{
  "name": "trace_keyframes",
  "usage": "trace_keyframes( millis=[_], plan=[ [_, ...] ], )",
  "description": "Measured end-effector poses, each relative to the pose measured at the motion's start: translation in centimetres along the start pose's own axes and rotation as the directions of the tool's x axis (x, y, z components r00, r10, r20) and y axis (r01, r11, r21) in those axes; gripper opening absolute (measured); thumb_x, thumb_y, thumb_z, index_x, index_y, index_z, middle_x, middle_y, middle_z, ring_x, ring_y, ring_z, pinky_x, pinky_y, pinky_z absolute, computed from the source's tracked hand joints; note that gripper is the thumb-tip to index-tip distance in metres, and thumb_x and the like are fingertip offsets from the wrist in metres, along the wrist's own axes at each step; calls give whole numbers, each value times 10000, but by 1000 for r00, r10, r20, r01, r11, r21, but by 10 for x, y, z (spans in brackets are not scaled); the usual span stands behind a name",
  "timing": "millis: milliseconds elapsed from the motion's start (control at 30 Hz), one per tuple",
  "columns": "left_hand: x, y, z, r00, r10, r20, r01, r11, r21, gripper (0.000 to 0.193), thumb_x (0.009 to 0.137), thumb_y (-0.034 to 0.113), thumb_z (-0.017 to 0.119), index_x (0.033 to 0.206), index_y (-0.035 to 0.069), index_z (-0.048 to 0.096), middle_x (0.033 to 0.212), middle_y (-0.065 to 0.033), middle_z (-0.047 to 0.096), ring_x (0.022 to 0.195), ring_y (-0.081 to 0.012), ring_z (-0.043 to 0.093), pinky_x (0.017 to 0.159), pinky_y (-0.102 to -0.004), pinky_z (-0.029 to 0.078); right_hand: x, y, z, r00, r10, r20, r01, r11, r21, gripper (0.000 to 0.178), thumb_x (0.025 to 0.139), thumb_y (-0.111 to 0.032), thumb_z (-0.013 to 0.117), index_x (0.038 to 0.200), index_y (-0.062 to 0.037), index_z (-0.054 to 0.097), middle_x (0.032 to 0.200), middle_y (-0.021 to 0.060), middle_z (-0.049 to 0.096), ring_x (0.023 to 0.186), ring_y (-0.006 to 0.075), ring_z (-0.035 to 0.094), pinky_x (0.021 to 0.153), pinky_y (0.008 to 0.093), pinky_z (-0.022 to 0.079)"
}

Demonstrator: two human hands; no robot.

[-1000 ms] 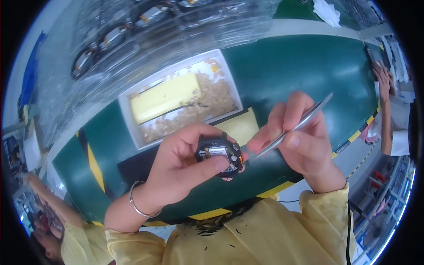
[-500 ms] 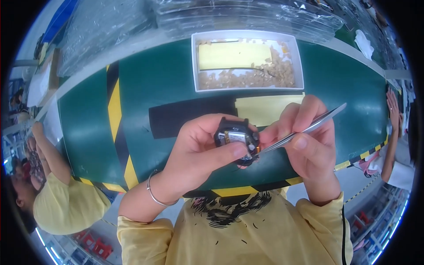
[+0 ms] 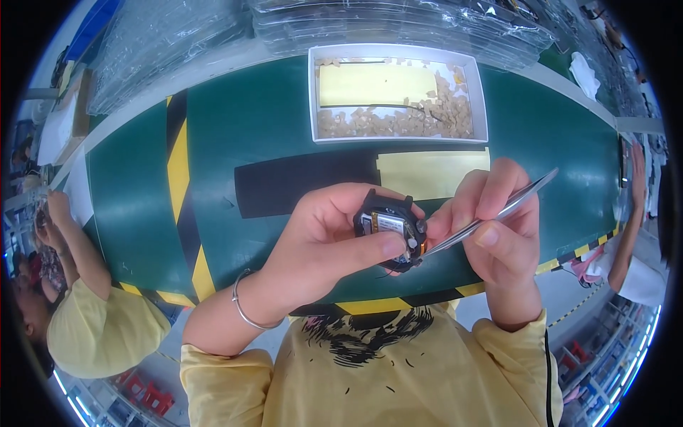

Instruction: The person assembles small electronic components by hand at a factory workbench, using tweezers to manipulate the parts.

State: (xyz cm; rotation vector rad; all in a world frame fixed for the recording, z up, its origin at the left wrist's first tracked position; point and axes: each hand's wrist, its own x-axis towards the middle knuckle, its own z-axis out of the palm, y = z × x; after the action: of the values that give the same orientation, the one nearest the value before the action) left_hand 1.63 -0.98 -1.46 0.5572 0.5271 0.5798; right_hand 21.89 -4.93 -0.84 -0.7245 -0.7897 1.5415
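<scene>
My left hand (image 3: 324,245) is closed around an opened black watch case (image 3: 388,223), its thumb lying across the face. Inside the case, a silver rectangular part and some orange material at the right edge show. My right hand (image 3: 498,228) pinches a pair of slim metal tweezers (image 3: 514,203), slanted from upper right to lower left. Their tips meet the right edge of the watch case; whether they grip anything there is too small to tell. Beyond the hands lie a black flat strip (image 3: 306,183) and a pale yellow sheet (image 3: 434,173) side by side.
A white shallow box (image 3: 313,96) with many small tan pieces and a yellow sheet stands at the back of the green table (image 3: 242,128). Clear plastic trays (image 3: 398,28) are stacked behind it. Striped tape (image 3: 181,171) crosses the left side. Other people sit at both sides.
The watch case has shifted slightly right and turned a little in my left hand. The tweezers stay at its right edge, tips a little lower. The whole view has moved slightly.
</scene>
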Motion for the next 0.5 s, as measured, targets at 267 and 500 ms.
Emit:
trace_keyframes(
  millis=[267, 500],
  plan=[
    [2, 1, -1, 1000, -5, 14, 5, 1000, -4, 245, 863, 4, 634, 1104, -29, 606, 931, -85, 668, 791, -116, 637, 704, -239, 540, 2, 0, 0, 1000, -29, 6, 29, 999, -24, 227, 808, -73, 697, 892, -58, 487, 835, 120, 581, 806, 317, 676, 722, 397, 584],
    [2, -2, -1, 1000, -1, 15, 1, 1000, -20, 236, 868, 18, 634, 1096, -35, 604, 920, -86, 666, 793, -118, 634, 691, -245, 536, -1, 1, 2, 999, -31, -7, 30, 998, -50, 222, 815, -80, 697, 888, -63, 488, 833, 114, 582, 802, 302, 675, 736, 390, 574]
  ],
)
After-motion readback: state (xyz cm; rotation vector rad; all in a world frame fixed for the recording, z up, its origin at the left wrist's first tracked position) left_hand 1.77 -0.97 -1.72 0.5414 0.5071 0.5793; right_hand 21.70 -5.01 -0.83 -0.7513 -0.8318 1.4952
